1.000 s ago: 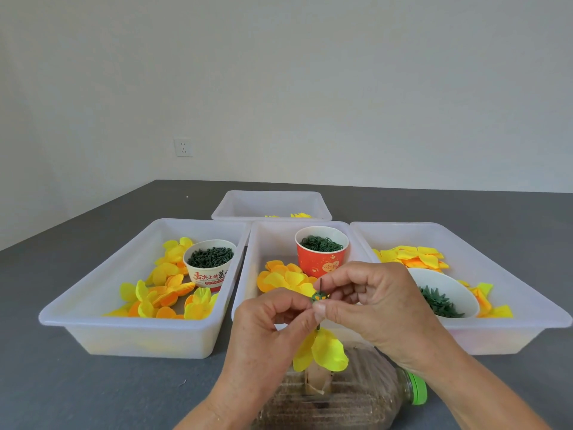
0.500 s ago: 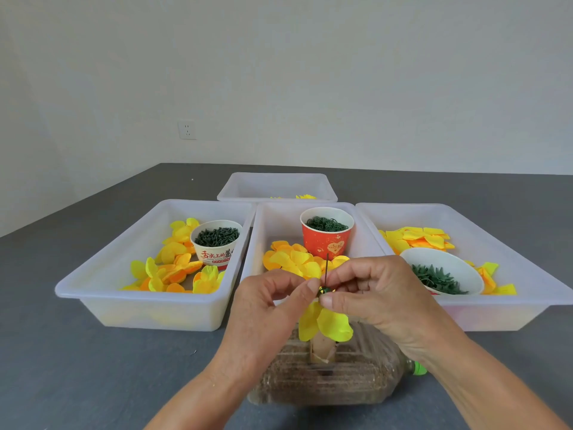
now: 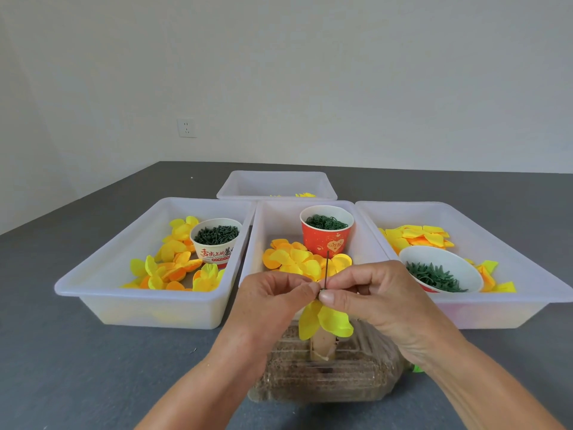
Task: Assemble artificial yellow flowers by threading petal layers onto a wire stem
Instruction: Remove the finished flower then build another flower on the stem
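A thin dark wire stem stands upright between my hands, its tip poking above my fingers. My left hand and my right hand both pinch a small green piece on the wire with thumb and forefinger. Yellow petal layers hang on the wire just below my fingertips. The wire's lower part runs into a sand-filled plastic bottle lying on its side in front of me.
Three white bins sit side by side: the left bin with yellow petals and a white cup of green parts, the middle bin with petals and a red cup, the right bin with petals and a bowl. A fourth bin stands behind.
My hands with the green piece have slid down the wire, so more of its tip shows above my fingers. The camera has tilted up, shifting the whole scene lower in view.
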A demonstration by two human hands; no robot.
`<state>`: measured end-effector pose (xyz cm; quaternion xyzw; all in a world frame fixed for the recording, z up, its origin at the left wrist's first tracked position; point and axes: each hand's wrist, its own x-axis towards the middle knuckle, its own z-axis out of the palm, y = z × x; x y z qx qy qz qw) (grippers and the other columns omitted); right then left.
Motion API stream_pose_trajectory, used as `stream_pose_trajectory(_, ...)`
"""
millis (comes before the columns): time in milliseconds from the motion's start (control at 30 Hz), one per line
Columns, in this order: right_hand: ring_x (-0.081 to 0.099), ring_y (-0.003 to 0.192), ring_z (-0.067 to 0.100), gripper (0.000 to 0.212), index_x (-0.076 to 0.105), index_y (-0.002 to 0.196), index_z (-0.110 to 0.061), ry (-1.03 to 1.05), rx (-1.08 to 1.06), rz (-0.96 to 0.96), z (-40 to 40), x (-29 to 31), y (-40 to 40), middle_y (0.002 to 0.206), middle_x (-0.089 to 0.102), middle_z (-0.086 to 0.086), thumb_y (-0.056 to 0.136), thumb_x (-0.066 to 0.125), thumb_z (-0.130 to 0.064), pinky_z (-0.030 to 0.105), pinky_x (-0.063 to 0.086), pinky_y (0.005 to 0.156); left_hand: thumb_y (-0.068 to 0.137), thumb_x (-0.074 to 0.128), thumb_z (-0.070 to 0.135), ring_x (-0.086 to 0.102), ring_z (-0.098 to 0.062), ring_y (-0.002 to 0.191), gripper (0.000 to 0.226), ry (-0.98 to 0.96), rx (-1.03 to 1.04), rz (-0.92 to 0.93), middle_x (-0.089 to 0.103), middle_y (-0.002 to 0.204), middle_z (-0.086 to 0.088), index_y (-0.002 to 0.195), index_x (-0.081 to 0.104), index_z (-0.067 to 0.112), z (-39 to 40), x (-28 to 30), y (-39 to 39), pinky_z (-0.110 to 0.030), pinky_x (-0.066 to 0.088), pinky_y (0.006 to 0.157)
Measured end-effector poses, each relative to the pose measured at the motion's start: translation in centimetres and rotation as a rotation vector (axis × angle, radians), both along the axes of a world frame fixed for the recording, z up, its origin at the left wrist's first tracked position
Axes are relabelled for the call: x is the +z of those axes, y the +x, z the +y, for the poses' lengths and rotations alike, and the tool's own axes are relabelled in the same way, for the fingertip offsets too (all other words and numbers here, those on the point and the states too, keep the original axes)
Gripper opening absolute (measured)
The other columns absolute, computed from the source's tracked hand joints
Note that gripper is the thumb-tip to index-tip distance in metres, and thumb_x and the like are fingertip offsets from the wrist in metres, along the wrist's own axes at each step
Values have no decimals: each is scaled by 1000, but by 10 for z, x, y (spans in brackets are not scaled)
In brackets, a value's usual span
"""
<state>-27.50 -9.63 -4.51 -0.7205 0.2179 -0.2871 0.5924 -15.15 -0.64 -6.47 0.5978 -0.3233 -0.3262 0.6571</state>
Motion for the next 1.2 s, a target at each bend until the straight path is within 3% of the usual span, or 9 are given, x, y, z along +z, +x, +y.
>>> stream_pose_trajectory(100,67,69,6,9,75,72,-10,37,4,-15,0,-2,-1,74,74,2,66,77,-4,14,49,61,80,68,11,63,-4,74,17,40,-14,38,71,78,-3,84,67,-6,1,2,-1,-13,43,64)
stream_pose_trajectory(233,66,68,6,10,74,73,-7,2,-24,36,-1,-2,1,74,73,4,66,78,-1,14,50,60,78,69,10,58,7,58,9,97,2,51,67,66,4,70,68,7,0,6,-1,-11,42,58)
stream_pose_trajectory(333,66,71,9,10,74,70,-13,-46,-11,96,-2,2,1,78,74,6,68,78,-4,18,54,67,77,69,9,58,9,56,6,133,9,85,67,63,8,75,70,4,0,8,-2,-20,35,63)
stream_pose_trajectory(467,66,71,8,11,74,69,-14,-54,-19,111,-3,1,2,80,74,6,68,78,-3,21,55,68,78,68,9,59,7,58,4,174,26,77,68,64,9,79,70,6,0,12,-4,-21,35,64)
stream_pose_trajectory(633,66,68,5,10,77,70,-15,88,2,7,-3,-4,-1,76,74,6,73,73,-7,14,49,58,72,78,19,61,-16,87,9,75,79,-154,69,87,-8,70,70,17,6,10,-6,-27,45,79)
stream_pose_trajectory(733,66,69,8,11,77,68,-17,53,-32,-33,-3,-7,-2,74,73,5,69,75,-6,18,50,60,71,78,15,61,2,87,16,24,127,-323,70,85,12,65,73,28,7,5,-7,-3,40,72)
stream_pose_trajectory(833,63,68,7,11,76,69,-18,-123,-87,-12,-3,-9,0,72,71,3,69,77,-7,20,49,64,70,79,15,57,9,91,19,6,186,-484,66,94,17,63,72,32,7,5,-6,-6,40,75)
stream_pose_trajectory(1033,63,75,7,19,71,65,-29,-400,-122,39,-3,-11,0,74,69,-8,74,76,-13,31,50,75,74,75,16,56,2,96,17,39,162,-722,63,95,23,66,72,30,7,9,-3,-19,40,74)
stream_pose_trajectory(1200,65,76,22,11,73,68,-25,-358,-72,112,-5,-14,0,74,71,-7,76,74,-17,42,53,73,77,74,17,53,-2,100,9,106,122,-914,60,100,21,71,74,23,9,9,-2,-4,33,79)
